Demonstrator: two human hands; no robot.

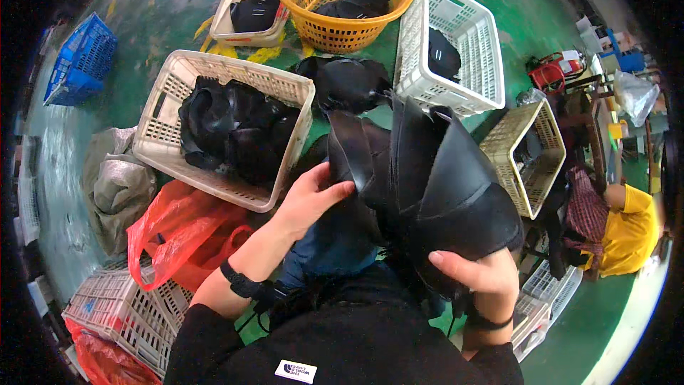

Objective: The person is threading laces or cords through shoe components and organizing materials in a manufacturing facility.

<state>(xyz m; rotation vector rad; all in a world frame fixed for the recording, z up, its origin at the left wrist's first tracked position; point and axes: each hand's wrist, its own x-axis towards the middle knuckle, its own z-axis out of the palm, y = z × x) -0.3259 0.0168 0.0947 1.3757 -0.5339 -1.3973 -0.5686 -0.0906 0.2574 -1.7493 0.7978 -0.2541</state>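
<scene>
In front of my body is a bundle of black, stitched leather-like pieces (456, 185), shaped like shoe uppers and overlapping one another. My right hand (484, 278) grips the bundle at its near right end, thumb on top and the other fingers hidden underneath. At the bundle's left side, my left hand (313, 196) pinches the edge of a single black piece (356, 153) between thumb and fingers. Just beyond, a further black pile (345, 84) lies on the floor. The white crate (214, 191) to the left holds many similar black pieces (231, 125).
Beyond stand a yellow round basket (342, 28), a white crate (467, 103) and a cream bin (249, 39), each with black pieces. A beige crate (527, 199) stands right. Red plastic bags (185, 228) lie at left. A person in a yellow shirt (630, 232) is at far right.
</scene>
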